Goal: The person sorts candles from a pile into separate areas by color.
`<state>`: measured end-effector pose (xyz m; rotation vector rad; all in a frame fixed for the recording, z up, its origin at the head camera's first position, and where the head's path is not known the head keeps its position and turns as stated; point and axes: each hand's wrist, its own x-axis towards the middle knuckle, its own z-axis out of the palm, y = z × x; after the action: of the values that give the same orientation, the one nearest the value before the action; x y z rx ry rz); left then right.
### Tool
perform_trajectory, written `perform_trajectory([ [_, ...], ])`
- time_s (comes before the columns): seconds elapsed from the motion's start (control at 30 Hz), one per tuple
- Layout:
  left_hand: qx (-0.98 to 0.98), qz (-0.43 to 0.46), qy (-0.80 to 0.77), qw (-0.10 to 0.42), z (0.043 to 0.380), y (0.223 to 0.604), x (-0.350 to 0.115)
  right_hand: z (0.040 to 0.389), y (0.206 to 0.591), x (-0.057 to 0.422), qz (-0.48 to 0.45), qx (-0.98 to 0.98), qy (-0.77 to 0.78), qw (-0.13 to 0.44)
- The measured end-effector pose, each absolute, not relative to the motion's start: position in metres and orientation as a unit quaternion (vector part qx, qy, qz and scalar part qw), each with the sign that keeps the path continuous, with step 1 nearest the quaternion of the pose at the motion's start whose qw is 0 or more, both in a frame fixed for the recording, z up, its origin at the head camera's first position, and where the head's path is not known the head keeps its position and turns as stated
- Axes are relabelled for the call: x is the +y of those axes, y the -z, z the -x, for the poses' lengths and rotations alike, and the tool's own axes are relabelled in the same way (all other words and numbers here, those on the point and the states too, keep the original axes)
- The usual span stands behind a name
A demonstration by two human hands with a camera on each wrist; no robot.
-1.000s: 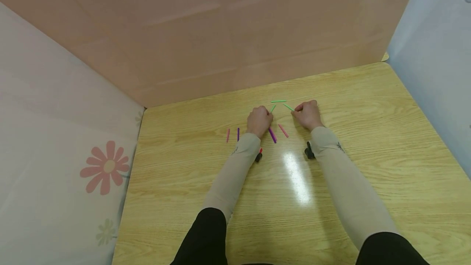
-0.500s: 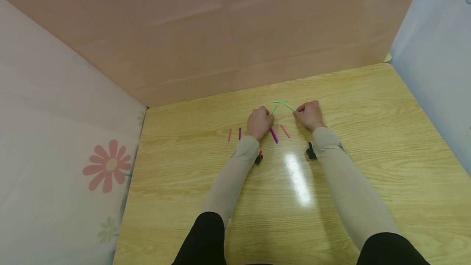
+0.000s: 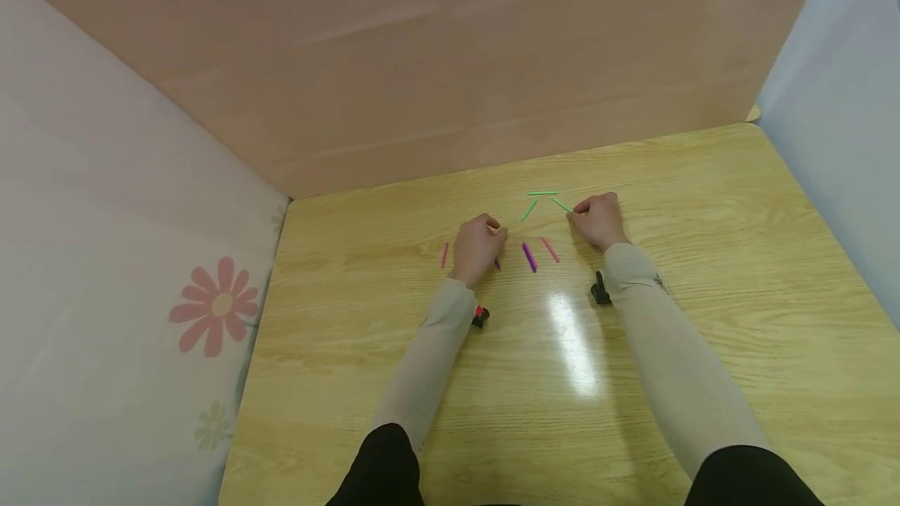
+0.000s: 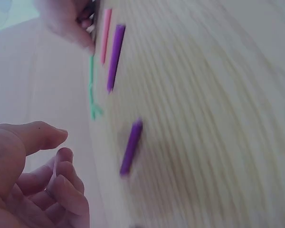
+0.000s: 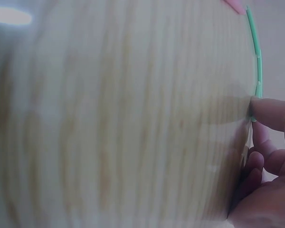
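My right hand (image 3: 598,221) pinches the lower end of a thin green stick (image 3: 560,204) lying on the table. In the right wrist view the thumb and a finger meet at the green stick (image 5: 258,89). My left hand (image 3: 480,248) hovers over the table holding nothing, its thumb and index fingertip apart in the left wrist view. Beneath it lies a purple stick (image 4: 131,148), mostly covered in the head view. A second green stick (image 3: 529,210) slants between the hands, and a third green stick (image 3: 543,194) lies crosswise just beyond.
Nearer me are another purple stick (image 3: 530,258) and a pink stick (image 3: 551,249), both slanted. One more pink stick (image 3: 444,254) lies left of my left hand. A brown panel (image 3: 450,92) borders the wooden table (image 3: 366,334) at the back, and pale sheets flank it.
My left hand has let go of the slanted green stick and moved left and toward me, over a purple stick. My right hand keeps its pinch on its green stick. The head view has shifted slightly.
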<state>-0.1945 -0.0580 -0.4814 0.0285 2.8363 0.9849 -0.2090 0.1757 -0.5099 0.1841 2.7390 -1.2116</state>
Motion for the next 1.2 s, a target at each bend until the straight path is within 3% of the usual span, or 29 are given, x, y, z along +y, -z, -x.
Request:
perform_trajectory([
  [0.4,0.931,0.07,-0.359,-0.017,0.175,0.491,-0.123,0.212,0.512,0.187,-0.061,0.908,0.409,0.063],
  [0.67,0.917,0.129,-0.377,0.01,0.168,0.5,-0.139,0.213,0.511,0.196,-0.069,0.91,0.404,0.065],
  [1.2,0.935,0.125,-0.33,0.038,0.168,0.506,-0.134,0.211,0.508,0.195,-0.072,0.91,0.403,0.061],
])
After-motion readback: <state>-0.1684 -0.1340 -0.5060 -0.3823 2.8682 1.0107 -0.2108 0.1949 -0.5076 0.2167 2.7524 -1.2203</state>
